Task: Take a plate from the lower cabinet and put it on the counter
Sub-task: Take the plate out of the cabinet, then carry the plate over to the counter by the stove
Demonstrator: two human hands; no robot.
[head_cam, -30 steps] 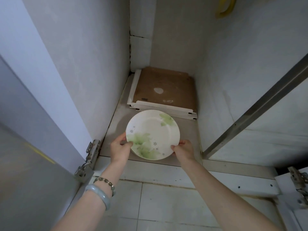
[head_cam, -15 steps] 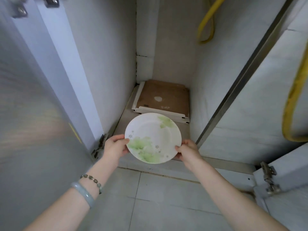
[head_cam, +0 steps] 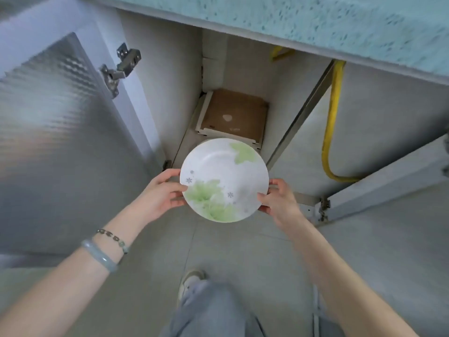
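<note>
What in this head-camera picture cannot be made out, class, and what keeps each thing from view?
- Counter: head view; its top is cut off by the upper edge, so free space is unknown.
- Underside of the plate: hidden by the plate itself; the fingers of the left hand and right hand beneath it are unseen.
- Brown board: its front is covered by the plate.
- Yellow hose: its upper end disappears behind the counter.

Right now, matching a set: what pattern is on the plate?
White plate, green leaves, head view.
</note>
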